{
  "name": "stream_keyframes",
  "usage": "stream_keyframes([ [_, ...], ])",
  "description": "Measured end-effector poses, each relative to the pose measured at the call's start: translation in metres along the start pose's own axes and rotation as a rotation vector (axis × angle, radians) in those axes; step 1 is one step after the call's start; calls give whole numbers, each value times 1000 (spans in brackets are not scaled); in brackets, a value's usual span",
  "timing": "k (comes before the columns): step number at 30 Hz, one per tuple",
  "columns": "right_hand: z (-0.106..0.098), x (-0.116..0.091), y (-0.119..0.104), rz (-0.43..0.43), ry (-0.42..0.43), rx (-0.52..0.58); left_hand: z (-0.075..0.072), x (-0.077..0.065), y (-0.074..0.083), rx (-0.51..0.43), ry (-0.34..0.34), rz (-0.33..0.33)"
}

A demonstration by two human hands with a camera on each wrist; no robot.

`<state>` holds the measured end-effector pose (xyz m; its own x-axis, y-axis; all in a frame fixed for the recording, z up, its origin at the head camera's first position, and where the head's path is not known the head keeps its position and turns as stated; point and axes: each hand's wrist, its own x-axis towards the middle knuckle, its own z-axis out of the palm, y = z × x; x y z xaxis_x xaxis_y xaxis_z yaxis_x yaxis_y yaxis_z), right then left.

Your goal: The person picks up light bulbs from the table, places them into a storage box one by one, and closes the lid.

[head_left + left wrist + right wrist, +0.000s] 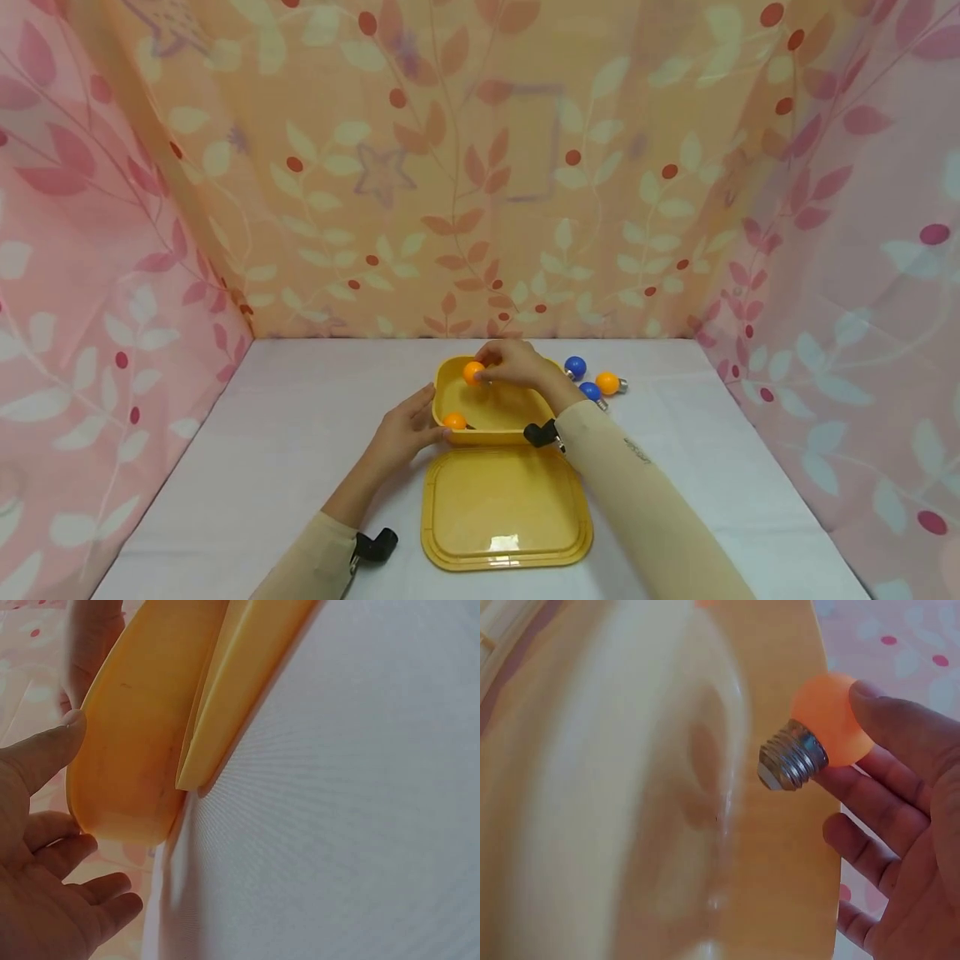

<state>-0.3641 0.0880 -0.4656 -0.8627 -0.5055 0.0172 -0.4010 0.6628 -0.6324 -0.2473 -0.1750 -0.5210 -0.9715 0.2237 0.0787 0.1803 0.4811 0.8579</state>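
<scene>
In the head view, a yellow plastic box (495, 437) stands on the table with its inside facing up. My right hand (517, 364) is over it and pinches an orange light bulb (472, 372) between thumb and fingers. The right wrist view shows that bulb (832, 720) held by its round end, its metal screw base (791, 757) pointing away from the palm. My left hand (401, 429) holds the box at its near left corner, thumb on the front side and fingers along the left wall. A second orange bulb (454, 421) lies inside, near that corner.
A yellow lid (506, 508) lies flat in front of the box. To the right of the box are a blue bulb (575, 367), another blue bulb (590, 391) and an orange bulb (607, 383). Patterned cloth walls (480, 208) enclose the white table (300, 400).
</scene>
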Motion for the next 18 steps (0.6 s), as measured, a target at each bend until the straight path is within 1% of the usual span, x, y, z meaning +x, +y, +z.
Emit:
stream_keyframes([
  [5,2,2,-3,10,-16,26,0,1,2,-21,-5,-15],
  [7,4,3,-5,16,-18,17,0,1,2,-21,-8,-6],
  [10,8,4,-7,4,-6,-29,-1,2,3,-10,-2,20],
  [12,10,5,-10,-3,-2,-63,-2,2,4,-4,5,24],
  [18,20,6,-15,-5,-35,-147,-2,0,4,-4,-4,-10],
])
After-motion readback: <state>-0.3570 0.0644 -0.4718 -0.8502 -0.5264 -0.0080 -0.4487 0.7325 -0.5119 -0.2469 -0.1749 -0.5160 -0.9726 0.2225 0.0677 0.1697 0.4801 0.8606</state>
